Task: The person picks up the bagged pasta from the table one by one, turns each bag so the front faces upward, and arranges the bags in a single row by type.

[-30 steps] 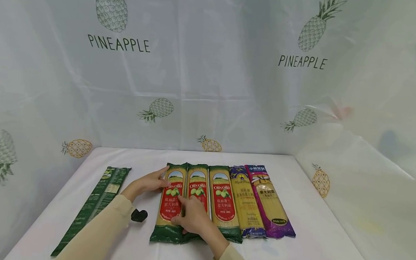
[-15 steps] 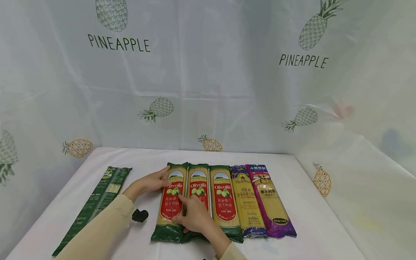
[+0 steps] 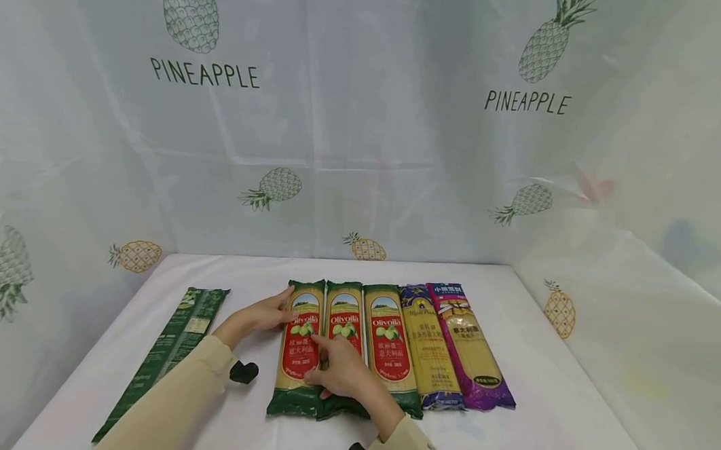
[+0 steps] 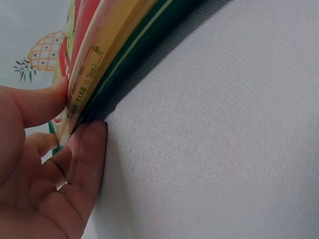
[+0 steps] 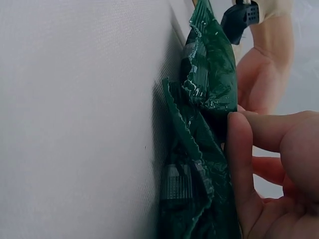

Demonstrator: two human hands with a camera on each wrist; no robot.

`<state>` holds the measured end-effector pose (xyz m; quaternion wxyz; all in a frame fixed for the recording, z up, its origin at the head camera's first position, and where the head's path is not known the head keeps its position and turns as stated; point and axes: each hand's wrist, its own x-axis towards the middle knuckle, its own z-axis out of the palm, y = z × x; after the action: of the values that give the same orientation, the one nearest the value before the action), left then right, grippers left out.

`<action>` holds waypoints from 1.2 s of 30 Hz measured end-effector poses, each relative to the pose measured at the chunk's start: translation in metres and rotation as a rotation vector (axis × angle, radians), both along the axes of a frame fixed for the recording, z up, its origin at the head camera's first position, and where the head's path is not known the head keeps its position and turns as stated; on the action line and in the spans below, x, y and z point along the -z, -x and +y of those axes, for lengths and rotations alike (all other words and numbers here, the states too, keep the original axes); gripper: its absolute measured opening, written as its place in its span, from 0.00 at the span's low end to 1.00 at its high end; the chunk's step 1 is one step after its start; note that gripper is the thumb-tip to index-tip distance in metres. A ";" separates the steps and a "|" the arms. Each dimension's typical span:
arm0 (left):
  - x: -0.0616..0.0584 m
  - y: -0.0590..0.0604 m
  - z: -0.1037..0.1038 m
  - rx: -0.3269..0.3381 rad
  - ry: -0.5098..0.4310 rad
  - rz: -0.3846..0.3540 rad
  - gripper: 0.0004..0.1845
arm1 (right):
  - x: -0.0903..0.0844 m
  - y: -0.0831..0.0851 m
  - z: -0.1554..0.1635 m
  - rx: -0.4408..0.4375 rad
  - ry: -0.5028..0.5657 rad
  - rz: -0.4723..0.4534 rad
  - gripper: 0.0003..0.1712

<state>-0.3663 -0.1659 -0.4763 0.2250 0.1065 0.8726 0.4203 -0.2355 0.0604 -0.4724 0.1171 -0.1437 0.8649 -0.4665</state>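
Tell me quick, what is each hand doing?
Left hand: open, fingers pressing the left edge of the leftmost spaghetti pack.
Right hand: open, fingers resting on the middle green pack.

- Head view: high and set back, facing forward and down over the white cloth-covered table [image 3: 546,425].
- Left wrist view: very close, at cloth level, along the leftmost green-and-red plastic pasta packet [image 4: 99,64].
- Right wrist view: equally close, at the crinkled green packet ends [image 5: 209,99].
- Shared: the same packets and cloth.
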 end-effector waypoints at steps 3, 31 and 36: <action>0.001 0.000 -0.001 -0.007 -0.005 -0.009 0.46 | 0.001 -0.001 0.001 -0.007 -0.013 0.010 0.46; -0.037 -0.017 -0.096 0.114 -0.099 0.030 0.43 | -0.015 -0.028 -0.013 -0.101 0.221 0.055 0.33; -0.053 -0.008 -0.142 0.114 -0.049 0.166 0.41 | -0.015 -0.032 -0.035 -0.116 0.290 -0.003 0.34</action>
<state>-0.3579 -0.3077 -0.4232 0.1730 0.1960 0.8701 0.4179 -0.2036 0.0256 -0.4577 0.1230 -0.2080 0.7787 -0.5791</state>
